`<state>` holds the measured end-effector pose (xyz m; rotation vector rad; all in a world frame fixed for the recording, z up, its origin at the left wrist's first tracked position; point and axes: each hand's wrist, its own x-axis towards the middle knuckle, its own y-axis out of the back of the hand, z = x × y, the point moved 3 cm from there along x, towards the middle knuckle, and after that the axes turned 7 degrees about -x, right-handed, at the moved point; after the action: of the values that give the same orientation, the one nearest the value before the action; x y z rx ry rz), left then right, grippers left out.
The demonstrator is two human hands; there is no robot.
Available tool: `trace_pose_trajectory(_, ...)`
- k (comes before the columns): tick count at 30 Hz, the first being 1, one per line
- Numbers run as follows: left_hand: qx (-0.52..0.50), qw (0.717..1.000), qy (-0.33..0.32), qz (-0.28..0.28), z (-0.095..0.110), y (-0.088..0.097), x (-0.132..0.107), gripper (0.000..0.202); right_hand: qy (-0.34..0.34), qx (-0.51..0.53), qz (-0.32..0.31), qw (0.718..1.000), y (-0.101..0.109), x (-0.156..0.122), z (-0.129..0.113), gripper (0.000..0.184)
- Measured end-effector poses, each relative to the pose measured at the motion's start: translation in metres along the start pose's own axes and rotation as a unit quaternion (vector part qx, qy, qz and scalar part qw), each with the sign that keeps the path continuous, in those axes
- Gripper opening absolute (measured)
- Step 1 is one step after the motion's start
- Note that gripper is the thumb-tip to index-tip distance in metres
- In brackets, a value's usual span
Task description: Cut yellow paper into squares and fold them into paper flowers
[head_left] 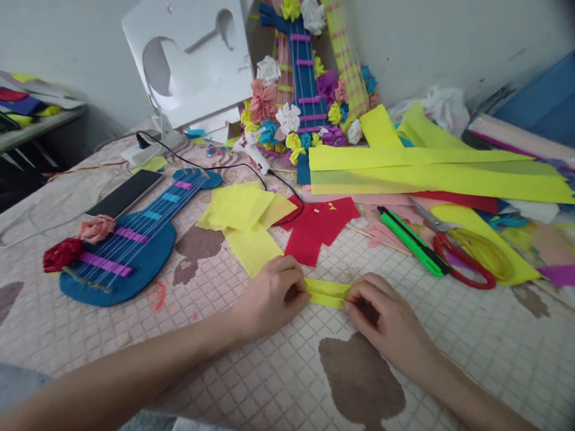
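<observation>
Between my two hands a small piece of yellow crepe paper (pixel 327 292) is stretched just over the quilted cloth, with a fold running along it. My left hand (pixel 277 294) pinches its left end between thumb and fingers. At the right end, the thumb and fingertips of my right hand (pixel 387 314) are closed on the same paper. Just beyond lie a stack of yellow paper squares (pixel 245 212) and some red paper pieces (pixel 313 230). A blue paper guitar (pixel 140 247) with purple strips, strings and two paper roses rests to the left.
On the right are a green utility knife (pixel 411 240), red-handled scissors (pixel 463 261) and long yellow paper strips (pixel 433 171). Behind lie a glue gun (pixel 255 153) with its black cord, a phone (pixel 125 194) and a power strip (pixel 155 146). Decorated paper guitars (pixel 305 74) lean at the wall.
</observation>
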<state>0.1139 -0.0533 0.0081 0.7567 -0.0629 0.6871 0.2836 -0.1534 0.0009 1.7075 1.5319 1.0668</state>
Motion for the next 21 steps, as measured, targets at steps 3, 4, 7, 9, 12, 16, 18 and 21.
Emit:
trace_pose_trajectory(3,0.003,1.0,-0.001,-0.002,0.0,-0.0003,-0.0003,0.01,0.002,-0.005,0.001,1.0,-0.0002,-0.0003,0.0001,0.013)
trace_pose_trajectory(4,0.005,1.0,-0.002,-0.002,0.0,-0.0005,-0.0003,0.01,0.003,-0.007,0.004,1.0,-0.0001,-0.0002,-0.0001,0.013)
trace_pose_trajectory(7,0.01,1.0,0.001,-0.001,-0.0002,-0.0008,-0.0002,0.011,0.007,-0.017,0.014,1.0,0.0001,0.0007,-0.0014,0.013)
trace_pose_trajectory(9,0.015,1.0,0.002,-0.003,-0.0003,-0.0011,0.0002,0.011,0.006,-0.024,0.018,1.0,-0.0002,0.0015,-0.002,0.014)
trace_pose_trajectory(12,0.02,1.0,0.004,-0.006,-0.0007,-0.0015,0.0007,0.011,0.003,-0.032,0.023,0.999,-0.001,0.0021,-0.002,0.015)
trace_pose_trajectory(16,0.02,1.0,0.007,-0.005,-0.0018,-0.0022,0.0005,0.011,0.002,-0.038,0.024,0.999,-0.0018,0.0022,-0.001,0.014)
trace_pose_trajectory(18,0.02,1.0,0.007,-0.005,-0.0023,-0.0026,0.0002,0.011,0.001,-0.037,0.024,0.999,-0.0019,0.002,-0.0006,0.014)
trace_pose_trajectory(21,0.024,1.0,0.007,-0.005,-0.0024,-0.0028,0.0002,0.011,-0.001,-0.031,0.018,0.999,-0.0015,0.0016,-0.0003,0.014)
